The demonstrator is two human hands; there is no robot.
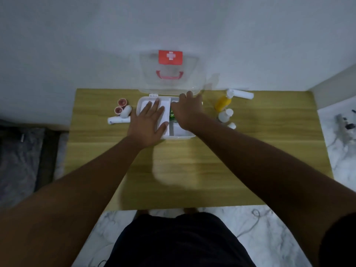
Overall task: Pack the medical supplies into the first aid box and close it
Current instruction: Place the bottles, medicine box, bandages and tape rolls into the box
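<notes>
On the desk (173, 166), white rolls (118, 119) lie just left of the flat, spread left hand (149, 122) pressing the open first aid box (165, 116), while the right hand (187, 108), grip unclear, sits nearer the bottles (223, 103).

The only sign that can be made out is a white cross on a red rectangular label (170, 57), which sits on the clear raised lid (171, 74) of the first aid box, near the lid's top edge and above its red handle. No words, brand names or numbers can be read on the label, the bottles or anything else; the picture is too blurred.
</notes>
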